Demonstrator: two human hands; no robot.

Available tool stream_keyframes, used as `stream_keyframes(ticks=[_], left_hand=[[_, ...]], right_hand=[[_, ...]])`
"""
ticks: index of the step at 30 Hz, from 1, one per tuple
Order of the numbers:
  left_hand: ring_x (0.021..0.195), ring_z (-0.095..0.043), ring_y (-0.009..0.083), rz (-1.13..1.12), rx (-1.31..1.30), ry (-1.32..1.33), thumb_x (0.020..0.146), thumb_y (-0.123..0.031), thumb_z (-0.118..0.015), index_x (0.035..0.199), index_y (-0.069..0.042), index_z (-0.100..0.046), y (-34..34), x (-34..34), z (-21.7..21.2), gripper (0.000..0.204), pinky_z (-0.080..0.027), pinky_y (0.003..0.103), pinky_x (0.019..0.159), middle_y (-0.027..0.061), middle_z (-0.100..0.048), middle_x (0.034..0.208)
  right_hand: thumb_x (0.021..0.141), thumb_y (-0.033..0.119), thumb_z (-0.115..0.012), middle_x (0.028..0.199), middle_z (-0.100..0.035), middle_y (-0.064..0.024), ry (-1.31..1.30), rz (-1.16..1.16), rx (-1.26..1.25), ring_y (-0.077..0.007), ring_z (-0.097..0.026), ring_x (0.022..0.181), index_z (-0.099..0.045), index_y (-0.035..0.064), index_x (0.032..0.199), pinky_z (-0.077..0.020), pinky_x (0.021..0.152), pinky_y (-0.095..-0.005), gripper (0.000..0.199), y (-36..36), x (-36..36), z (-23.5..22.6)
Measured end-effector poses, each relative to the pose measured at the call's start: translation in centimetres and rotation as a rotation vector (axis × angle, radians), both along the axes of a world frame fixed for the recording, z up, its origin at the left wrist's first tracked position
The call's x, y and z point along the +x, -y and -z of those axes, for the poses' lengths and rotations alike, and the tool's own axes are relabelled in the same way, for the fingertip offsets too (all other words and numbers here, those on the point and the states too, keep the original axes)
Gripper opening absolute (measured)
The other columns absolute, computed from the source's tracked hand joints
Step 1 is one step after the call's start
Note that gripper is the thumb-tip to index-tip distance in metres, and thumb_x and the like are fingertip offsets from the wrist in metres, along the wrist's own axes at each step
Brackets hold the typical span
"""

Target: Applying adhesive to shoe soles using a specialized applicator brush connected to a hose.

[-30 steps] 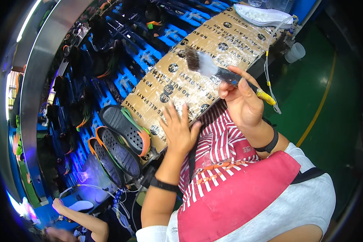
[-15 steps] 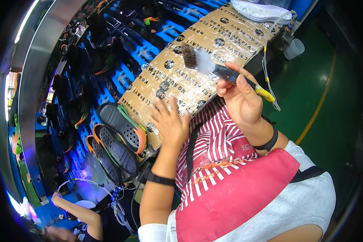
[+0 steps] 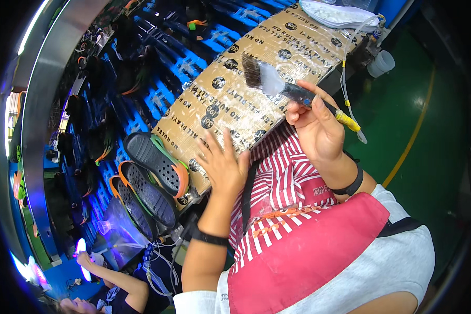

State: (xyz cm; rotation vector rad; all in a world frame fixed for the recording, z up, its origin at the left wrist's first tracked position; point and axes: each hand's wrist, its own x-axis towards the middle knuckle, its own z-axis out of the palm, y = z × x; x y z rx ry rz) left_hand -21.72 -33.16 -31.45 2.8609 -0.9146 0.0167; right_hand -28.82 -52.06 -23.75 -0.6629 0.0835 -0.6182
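My right hand grips the dark handle of a wide flat brush. Its dark bristles point left, above the printed cardboard. Yellow wrapping binds a thin clear tube to the handle's end. With fingers spread, my left hand is over the cardboard's near edge and holds nothing. I cannot tell whether its fingertips touch the cardboard. Left of that hand, a dark clog with orange and green trim lies at the cardboard's end. Two more dark pieces of footwear, one a clog and one a shoe, lie side by side beyond it.
A blue slatted conveyor carrying dark footwear runs along the far side. A white tray stands at the cardboard's far right, with a white cup below it. At lower left, a co-worker's arm reaches toward the line.
My right hand and the brush have shifted slightly right and down. My left hand stays almost in place. The co-worker's hand now holds a brightly lit, elongated object.
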Motion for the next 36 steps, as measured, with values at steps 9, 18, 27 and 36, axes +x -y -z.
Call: stream_keyframes(ticks=[9, 18, 27, 36], left_hand=[[0.128, -0.012, 0.0471, -0.227, -0.073, 0.054, 0.083, -0.048, -0.043, 0.136, -0.012, -0.027, 1.0, 6.7, 0.6, 0.066, -0.009, 0.063, 0.098, 0.0266, -0.016, 0.14], [0.127, -0.014, 0.0484, 0.036, -0.039, 0.028, 0.079, -0.041, -0.051, 0.136, -0.012, -0.028, 0.4, 0.1, 0.1, 0.068, -0.012, 0.062, 0.098, 0.0263, -0.015, 0.14], [0.128, -0.013, 0.0477, -0.122, -0.107, 0.029, 0.081, -0.048, -0.046, 0.136, -0.014, -0.029, 1.7, 5.7, 0.6, 0.066, -0.01, 0.062, 0.098, 0.0267, -0.015, 0.14], [0.128, -0.012, 0.0479, 0.028, -0.086, 0.051, 0.082, -0.045, -0.045, 0.136, -0.015, -0.028, 0.8, 0.8, 0.6, 0.064, -0.008, 0.061, 0.098, 0.027, -0.015, 0.14]], right_hand=[[0.089, 0.019, -0.05, 0.085, -0.061, -0.0128, -0.011, -0.041, 0.004, -0.0144, -0.055, 0.074, -0.048, -0.0057, 0.116, -0.0433, 0.068, -0.0249, 0.037, -0.2, 0.8, 0.1], [0.088, 0.019, -0.05, 0.084, -0.061, -0.0123, -0.033, 0.034, -0.047, -0.0138, -0.056, 0.072, -0.049, -0.0051, 0.115, -0.0439, 0.067, -0.0244, 0.036, 0.2, 0.3, 0.0], [0.088, 0.018, -0.05, 0.085, -0.061, -0.0124, -0.058, 0.002, -0.029, -0.0131, -0.055, 0.072, -0.049, -0.0052, 0.115, -0.0437, 0.068, -0.025, 0.036, 0.1, 0.8, 0.0], [0.088, 0.019, -0.051, 0.083, -0.061, -0.0119, -0.058, 0.047, -0.053, -0.0129, -0.055, 0.071, -0.049, -0.0048, 0.115, -0.043, 0.066, -0.0238, 0.036, 0.1, -0.2, -0.2]])
